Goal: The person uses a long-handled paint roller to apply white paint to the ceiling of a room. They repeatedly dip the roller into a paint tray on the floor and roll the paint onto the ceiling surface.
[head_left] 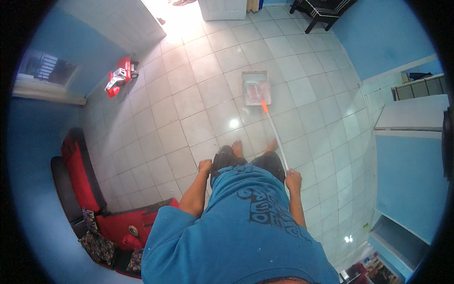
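Note:
A long-handled dustpan (248, 93) lies on the tiled floor ahead of my feet, its pale tray showing a pinkish patch inside. From an orange socket (264, 107) on the tray, a thin whitish handle (275, 135) runs back toward me. My right hand (293, 181) is closed around the upper end of that handle, beside my right thigh. At my left thigh, next to the dark trousers (224, 160), my left hand (205, 165) is closed. Whether it holds anything is hidden.
A red and white toy vehicle (121, 76) stands by the left wall. Red and black sofas (81, 170) with patterned cushions fill the lower left. An open doorway (179, 21) is bright at the far end. A dark chair (321, 12) stands far right; a blue partition (406, 175) lines the right.

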